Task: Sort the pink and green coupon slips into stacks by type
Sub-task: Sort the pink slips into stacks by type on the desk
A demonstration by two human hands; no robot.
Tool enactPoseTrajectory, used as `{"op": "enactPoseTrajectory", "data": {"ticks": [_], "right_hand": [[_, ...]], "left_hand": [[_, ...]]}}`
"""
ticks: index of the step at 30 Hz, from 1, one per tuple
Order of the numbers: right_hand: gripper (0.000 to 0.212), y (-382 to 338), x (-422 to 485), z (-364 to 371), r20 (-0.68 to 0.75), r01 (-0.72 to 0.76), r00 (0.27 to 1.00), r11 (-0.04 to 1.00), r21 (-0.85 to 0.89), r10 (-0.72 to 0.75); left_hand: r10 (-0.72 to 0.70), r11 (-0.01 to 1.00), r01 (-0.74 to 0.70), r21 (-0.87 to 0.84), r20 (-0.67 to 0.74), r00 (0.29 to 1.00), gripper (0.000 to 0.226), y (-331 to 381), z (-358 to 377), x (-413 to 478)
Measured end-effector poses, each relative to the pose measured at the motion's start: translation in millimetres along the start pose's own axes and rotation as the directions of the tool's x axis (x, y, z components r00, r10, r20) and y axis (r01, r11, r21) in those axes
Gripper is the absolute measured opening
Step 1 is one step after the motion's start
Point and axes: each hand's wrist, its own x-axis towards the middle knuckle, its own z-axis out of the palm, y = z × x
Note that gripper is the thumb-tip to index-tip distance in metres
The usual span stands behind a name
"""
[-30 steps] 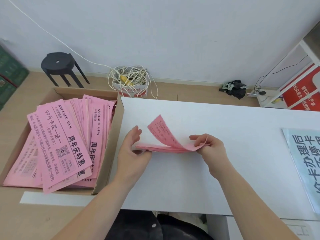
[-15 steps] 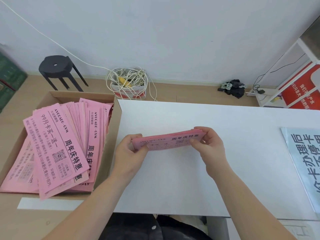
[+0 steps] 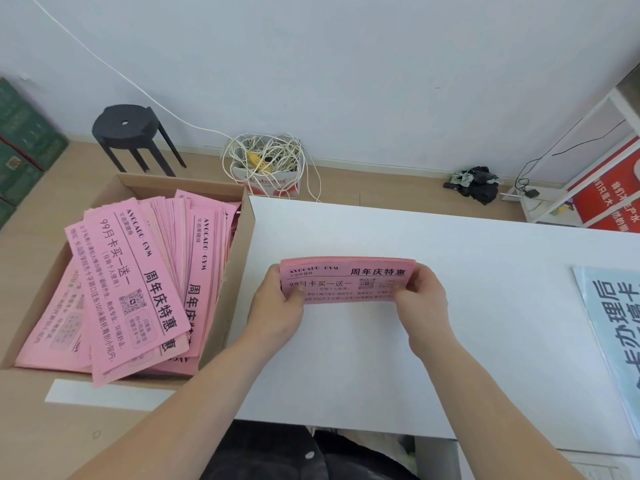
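While left hand (image 3: 277, 308) and right hand (image 3: 425, 301) fingers are pinching its ends | pink slip stack (image 3: 346, 282) is showing black print

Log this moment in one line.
left hand: grips pink slip stack | right hand: grips same stack | stack: over white table | cardboard box: pink slips inside

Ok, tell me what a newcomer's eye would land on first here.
First, the pink coupon bundle held over the white table at centre, with the left hand and right hand gripping its two ends. Next, the cardboard box at left, heaped with loose pink slips. A blue printed sheet lies at the table's right edge.
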Motion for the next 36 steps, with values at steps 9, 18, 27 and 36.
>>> {"op": "enactPoseTrajectory", "data": {"ticks": [9, 18, 27, 36], "right_hand": [[0.024, -4.6, -10.9, -23.2, 0.073, 0.216, 0.976, 0.939, -0.268, -0.204], [0.026, 13.6, -19.4, -23.1, 0.12, 0.004, 0.992, 0.952, -0.307, 0.034], [0.047, 22.9, -52.4, -4.8, 0.368, 0.465, 0.885, 0.571, -0.677, -0.285], [0.061, 11.1, -48.1, 8.5, 0.389, 0.349, 0.917, 0.647, -0.678, -0.087]], "left_hand": [[0.068, 0.995, -0.069, 0.069, 0.017, 0.998, 0.017, 9.6, -6.8, -9.7], [0.011, 0.996, -0.016, 0.09, 0.052, 0.999, 0.026, 7.5, -5.5, -14.6], [-0.055, 0.991, 0.055, 0.122, -0.003, 0.998, 0.047, -10.6, -8.1, -52.0], [0.201, 0.971, -0.213, 0.11, 0.108, 0.974, 0.043, -7.8, 1.0, -79.3]]}}
